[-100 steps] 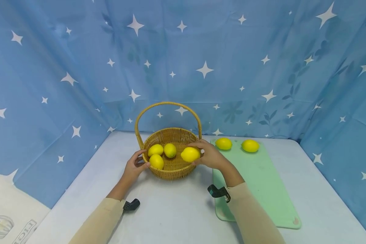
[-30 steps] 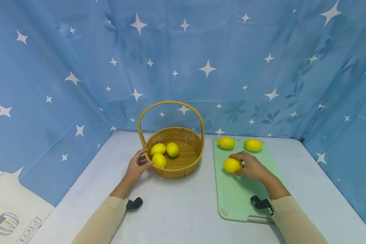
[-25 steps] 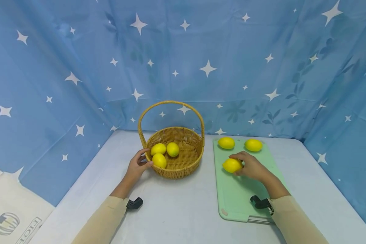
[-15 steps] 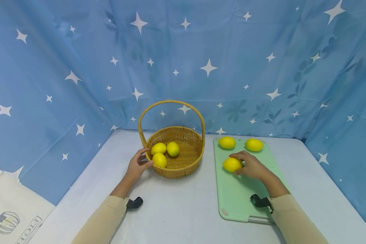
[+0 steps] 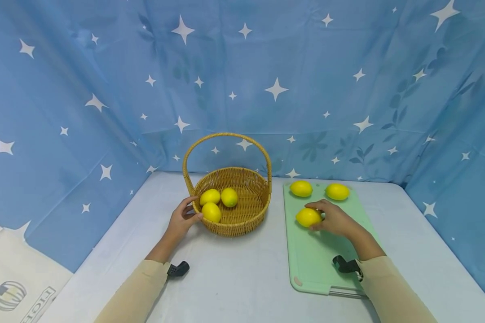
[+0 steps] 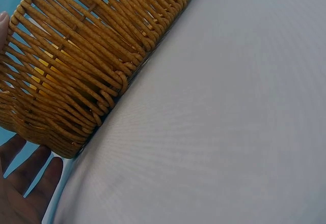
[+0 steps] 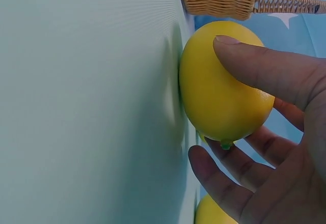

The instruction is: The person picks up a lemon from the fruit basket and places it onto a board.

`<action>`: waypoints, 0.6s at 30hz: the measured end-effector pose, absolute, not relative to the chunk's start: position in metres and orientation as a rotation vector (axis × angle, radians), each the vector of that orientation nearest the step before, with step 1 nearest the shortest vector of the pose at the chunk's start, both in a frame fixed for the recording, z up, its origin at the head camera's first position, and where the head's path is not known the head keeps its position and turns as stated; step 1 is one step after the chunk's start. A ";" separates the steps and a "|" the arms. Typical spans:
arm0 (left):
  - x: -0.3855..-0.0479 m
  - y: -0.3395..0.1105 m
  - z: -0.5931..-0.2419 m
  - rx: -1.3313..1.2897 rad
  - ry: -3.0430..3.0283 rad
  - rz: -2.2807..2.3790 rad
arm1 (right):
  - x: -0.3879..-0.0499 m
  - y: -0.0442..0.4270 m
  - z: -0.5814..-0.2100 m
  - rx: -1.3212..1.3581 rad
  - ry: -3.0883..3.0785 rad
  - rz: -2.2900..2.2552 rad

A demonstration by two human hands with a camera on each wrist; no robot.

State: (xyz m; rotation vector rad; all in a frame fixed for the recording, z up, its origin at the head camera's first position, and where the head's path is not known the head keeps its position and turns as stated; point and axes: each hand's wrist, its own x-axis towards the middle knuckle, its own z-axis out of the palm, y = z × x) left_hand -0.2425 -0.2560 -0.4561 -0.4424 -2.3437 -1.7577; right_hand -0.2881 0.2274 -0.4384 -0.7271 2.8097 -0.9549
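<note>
My right hand [image 5: 334, 220] holds a yellow lemon [image 5: 308, 217] at the left part of a light green cutting board [image 5: 311, 260]. In the right wrist view the thumb lies across the lemon [image 7: 219, 96], with fingers round its other side. It is against or just above the board; I cannot tell which. Two more lemons, one on the left [image 5: 301, 189] and one on the right [image 5: 337, 191], lie at the board's far end. With thumb and fingers, my left hand [image 5: 180, 218] grips the left rim of a wicker basket [image 5: 234, 229] containing three lemons [image 5: 211, 212].
The basket's tall hoop handle [image 5: 226, 134] stands upright. Both stand on a white table [image 5: 234, 278], the board to the basket's right. A metal handle [image 5: 347, 294] shows at the board's near end. Blue star-patterned curtains [image 5: 242, 67] enclose the back and sides.
Since the oldest frame, my right hand has carried the lemon from the basket rightward to the cutting board. During the last second both hands have stayed almost still; the left keeps its place on the basket.
</note>
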 end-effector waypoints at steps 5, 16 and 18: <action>-0.243 -0.256 -0.457 -0.448 -2.340 -1.757 | -0.287 0.228 -0.439 -0.713 2.802 -0.961; -0.243 -0.257 -0.457 -0.444 -2.351 -1.740 | -0.286 0.227 -0.435 -0.750 2.822 -0.937; -0.243 -0.257 -0.456 -0.450 -2.345 -1.737 | -0.289 0.226 -0.432 -0.776 2.824 -0.920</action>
